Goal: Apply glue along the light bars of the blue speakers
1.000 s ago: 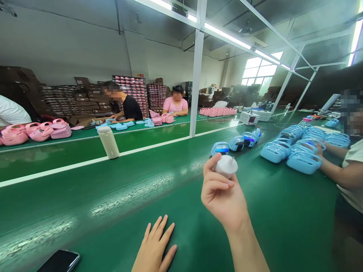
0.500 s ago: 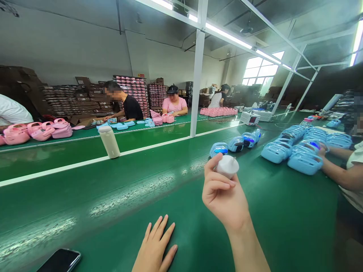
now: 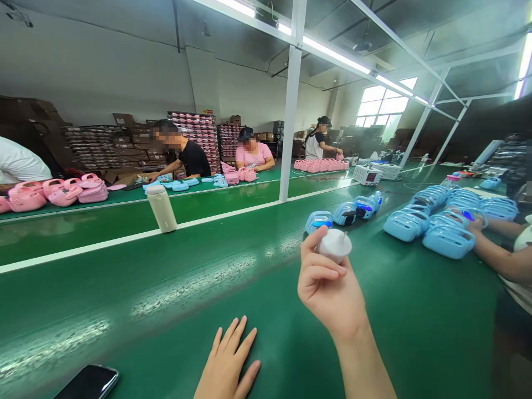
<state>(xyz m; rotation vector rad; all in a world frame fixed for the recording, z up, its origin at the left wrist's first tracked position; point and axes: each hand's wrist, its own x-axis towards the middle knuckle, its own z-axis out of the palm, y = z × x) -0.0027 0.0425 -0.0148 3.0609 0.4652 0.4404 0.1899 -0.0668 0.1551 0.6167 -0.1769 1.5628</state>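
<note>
Since the first earlier frame, a far co-worker [image 3: 318, 145] at twelve o'clock has come upright beside a row of pink cases [image 3: 320, 165], while both of the person's hands keep their pose. The right hand [image 3: 332, 288] grasps a white piece [image 3: 334, 246] at the fingertips, above the curled lower fingers, its metal prong toward one o'clock. The left hand [image 3: 226, 357] lies flat, fingers spread and holding nothing. Green worktop [image 3: 274, 310] stretches between the hands. From the right hand, lit blue cases [image 3: 344, 213] stand near at twelve, stacked blue cases [image 3: 449, 241] at two; from the left, a phone [image 3: 87, 382] lies at nine.
</note>
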